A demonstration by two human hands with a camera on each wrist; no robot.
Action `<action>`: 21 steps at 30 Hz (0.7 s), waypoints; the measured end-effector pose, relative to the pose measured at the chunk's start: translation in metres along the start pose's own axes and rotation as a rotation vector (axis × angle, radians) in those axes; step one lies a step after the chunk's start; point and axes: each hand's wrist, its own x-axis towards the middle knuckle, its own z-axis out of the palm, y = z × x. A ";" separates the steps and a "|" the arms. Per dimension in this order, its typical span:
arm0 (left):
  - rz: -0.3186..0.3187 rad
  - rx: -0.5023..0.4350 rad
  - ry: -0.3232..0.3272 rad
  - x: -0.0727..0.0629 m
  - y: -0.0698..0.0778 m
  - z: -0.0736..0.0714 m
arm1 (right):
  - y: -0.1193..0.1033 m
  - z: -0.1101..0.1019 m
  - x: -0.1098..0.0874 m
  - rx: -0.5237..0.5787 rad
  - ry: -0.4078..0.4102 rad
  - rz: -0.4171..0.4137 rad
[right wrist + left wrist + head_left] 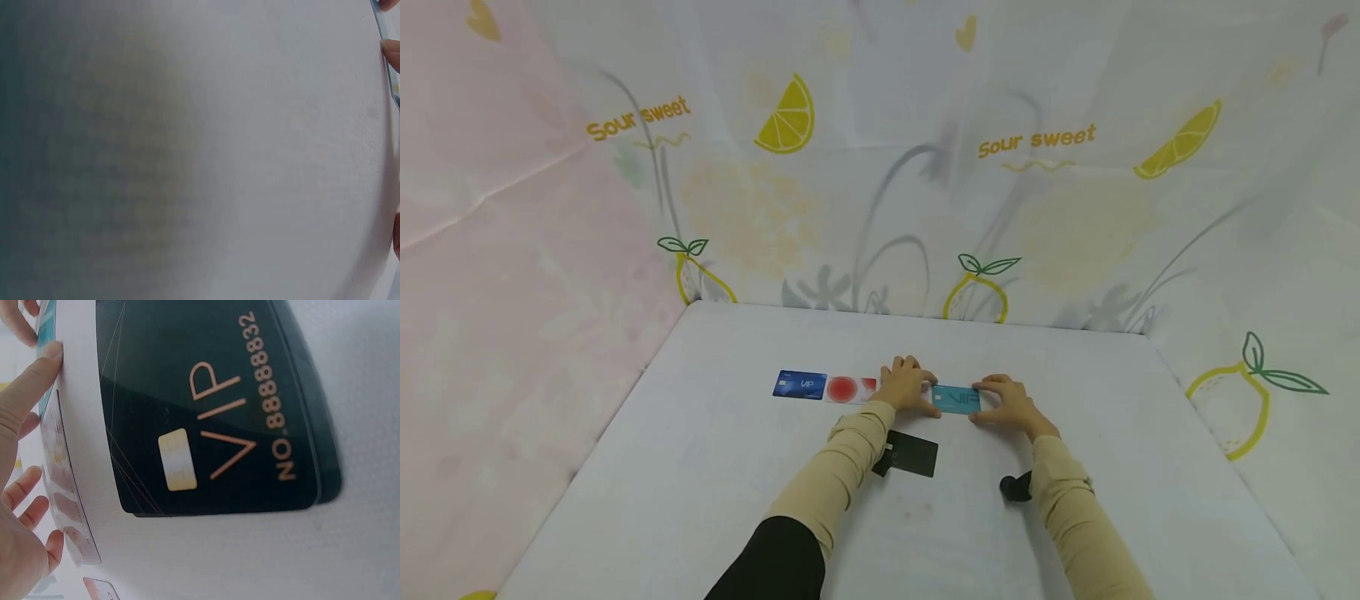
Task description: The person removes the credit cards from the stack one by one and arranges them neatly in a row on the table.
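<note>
A teal VIP card (957, 400) lies flat at the right end of a row of cards. My left hand (907, 388) holds its left end between thumb and index finger, the other fingers spread over a pale card (59, 456) that it mostly hides in the head view. At the opposite end my right hand (1011, 406) has thumb and forefinger at the near and far corners. Farther left in the row are a red-and-white card (844, 389) and a blue VIP card (800, 385). In the right wrist view only fingertips and a card edge show.
Black VIP cards (913, 455) lie overlapped on the white table (715, 483), nearer than the row and partly behind the left forearm. A small black object (1015, 487) shows beside the right sleeve. Printed cloth walls (880, 167) enclose the table's back and sides.
</note>
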 end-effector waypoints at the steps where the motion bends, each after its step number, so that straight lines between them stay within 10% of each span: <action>1: 0.000 -0.002 0.000 0.000 0.000 0.000 | 0.000 0.000 0.000 0.004 -0.001 0.003; 21: 0.011 0.009 0.002 -0.004 0.005 -0.006 | 0.001 0.002 0.000 -0.003 0.032 0.004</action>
